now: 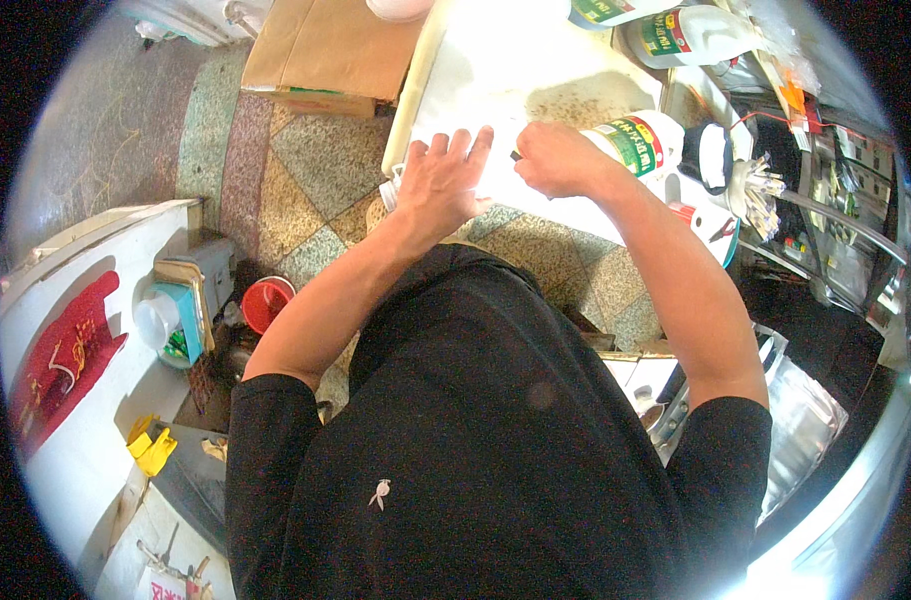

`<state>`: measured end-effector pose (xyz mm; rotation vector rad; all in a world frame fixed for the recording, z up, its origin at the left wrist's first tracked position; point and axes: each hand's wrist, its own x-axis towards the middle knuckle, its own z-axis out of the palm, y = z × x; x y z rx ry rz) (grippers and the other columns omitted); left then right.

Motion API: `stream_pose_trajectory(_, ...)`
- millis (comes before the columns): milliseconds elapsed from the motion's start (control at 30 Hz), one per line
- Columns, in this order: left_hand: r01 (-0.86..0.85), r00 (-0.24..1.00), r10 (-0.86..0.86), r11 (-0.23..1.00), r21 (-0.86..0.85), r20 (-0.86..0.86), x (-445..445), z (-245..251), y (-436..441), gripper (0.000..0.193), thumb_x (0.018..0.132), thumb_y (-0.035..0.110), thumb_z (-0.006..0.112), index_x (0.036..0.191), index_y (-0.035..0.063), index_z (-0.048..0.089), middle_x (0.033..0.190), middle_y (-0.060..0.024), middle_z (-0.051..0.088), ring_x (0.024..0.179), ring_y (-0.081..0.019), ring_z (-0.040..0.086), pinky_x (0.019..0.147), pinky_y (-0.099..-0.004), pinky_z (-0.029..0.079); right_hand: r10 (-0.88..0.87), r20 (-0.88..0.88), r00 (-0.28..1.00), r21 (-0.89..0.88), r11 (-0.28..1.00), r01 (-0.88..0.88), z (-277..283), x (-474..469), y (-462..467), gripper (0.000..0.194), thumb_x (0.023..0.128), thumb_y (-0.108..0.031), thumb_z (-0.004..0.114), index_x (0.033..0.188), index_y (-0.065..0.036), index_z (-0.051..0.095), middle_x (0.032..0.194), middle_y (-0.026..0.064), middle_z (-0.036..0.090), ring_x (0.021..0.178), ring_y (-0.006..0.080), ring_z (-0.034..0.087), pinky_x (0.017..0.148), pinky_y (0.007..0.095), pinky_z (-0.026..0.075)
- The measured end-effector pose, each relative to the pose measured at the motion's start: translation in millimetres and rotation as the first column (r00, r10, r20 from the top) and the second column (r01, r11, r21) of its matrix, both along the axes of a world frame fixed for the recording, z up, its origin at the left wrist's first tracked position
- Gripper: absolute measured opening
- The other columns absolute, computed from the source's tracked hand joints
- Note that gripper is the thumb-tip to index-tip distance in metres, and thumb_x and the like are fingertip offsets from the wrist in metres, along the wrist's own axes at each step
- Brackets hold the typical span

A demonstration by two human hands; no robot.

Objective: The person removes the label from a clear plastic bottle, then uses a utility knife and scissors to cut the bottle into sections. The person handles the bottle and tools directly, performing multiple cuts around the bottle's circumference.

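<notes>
My left hand (444, 176) is spread palm down over the white tabletop (493, 82), which is washed out by glare. Its fingers are apart and hold nothing. Beside its wrist, at the table's left edge, a clear container (390, 189) shows in part. My right hand (560, 159) is curled into a fist around a small dark object (515, 155). Only a short end of that object sticks out, so its kind cannot be told. Just right of this fist lies a translucent plastic jug (669, 135) with a green and red label, partly covered by my forearm.
More plastic jugs (688, 37) lie at the table's far right. Near its right corner are a cup of thin sticks (755, 187) and red-handled pliers (722, 229). A cardboard box (328, 45) stands left of the table. A red bucket (268, 304) is by my left elbow.
</notes>
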<state>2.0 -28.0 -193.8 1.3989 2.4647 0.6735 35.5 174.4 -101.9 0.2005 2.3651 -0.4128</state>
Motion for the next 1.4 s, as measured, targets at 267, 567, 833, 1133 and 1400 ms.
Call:
stream_pose_trajectory(267, -0.007, 1.0, 0.007, 1.0, 0.005, 0.017, -1, -1, 1, 0.1, 0.077, 0.047, 0.089, 0.16, 0.0077, 0.05, 0.131, -0.0159, 0.064, 0.113, -0.0366, 0.065, 0.092, -0.0547, 0.051, -0.052, -0.073, 0.996, -0.023, 0.998, 0.051, -13, 1, 7, 0.022, 0.08, -0.013, 0.062, 0.075, 0.006, 0.072, 0.076, 0.0292, 0.072, 0.078, 0.0434, 0.075, 0.077, 0.053, 0.059)
stream_pose_trajectory(567, 0.002, 0.998, 0.0, 1.0, -0.024, 0.056, -5, -1, 2, 0.102, 0.076, 0.047, 0.088, 0.161, 0.0068, 0.048, 0.134, -0.0162, 0.064, 0.115, -0.0375, 0.065, 0.093, -0.0547, 0.051, -0.008, 0.008, 1.0, -0.023, 1.0, 0.009, -11, -8, 3, 0.025, 0.084, -0.012, 0.065, 0.091, 0.008, 0.077, 0.096, 0.0346, 0.076, 0.096, 0.0481, 0.077, 0.089, 0.0552, 0.061)
stream_pose_trajectory(833, 0.008, 0.999, -0.007, 1.0, -0.019, 0.054, -7, 1, 1, 0.103, 0.076, 0.047, 0.089, 0.161, 0.006, 0.048, 0.135, -0.0168, 0.064, 0.115, -0.0374, 0.065, 0.093, -0.0553, 0.051, -0.05, 0.035, 0.998, -0.029, 0.998, 0.051, -1, -10, 4, 0.024, 0.082, -0.01, 0.065, 0.09, 0.008, 0.078, 0.095, 0.035, 0.075, 0.095, 0.0481, 0.077, 0.088, 0.0547, 0.061)
stream_pose_trajectory(1133, 0.017, 0.998, -0.016, 1.0, -0.015, 0.062, -7, 1, 1, 0.105, 0.075, 0.048, 0.09, 0.161, 0.0052, 0.047, 0.135, -0.018, 0.063, 0.115, -0.0388, 0.065, 0.093, -0.0557, 0.051, -0.028, -0.077, 0.997, -0.065, 0.998, 0.023, -15, -3, 8, 0.021, 0.08, -0.013, 0.062, 0.074, 0.006, 0.069, 0.074, 0.0286, 0.07, 0.073, 0.0448, 0.072, 0.074, 0.0526, 0.059)
stream_pose_trajectory(1400, 0.021, 0.997, -0.019, 1.0, -0.015, 0.08, -8, 0, 1, 0.104, 0.076, 0.048, 0.089, 0.161, 0.0059, 0.046, 0.133, -0.0184, 0.063, 0.115, -0.0396, 0.064, 0.092, -0.0572, 0.051, -0.028, -0.048, 0.998, -0.028, 0.999, 0.027, -14, 2, 10, 0.028, 0.085, -0.018, 0.06, 0.079, 0.007, 0.071, 0.079, 0.0301, 0.072, 0.076, 0.0461, 0.073, 0.078, 0.0545, 0.059)
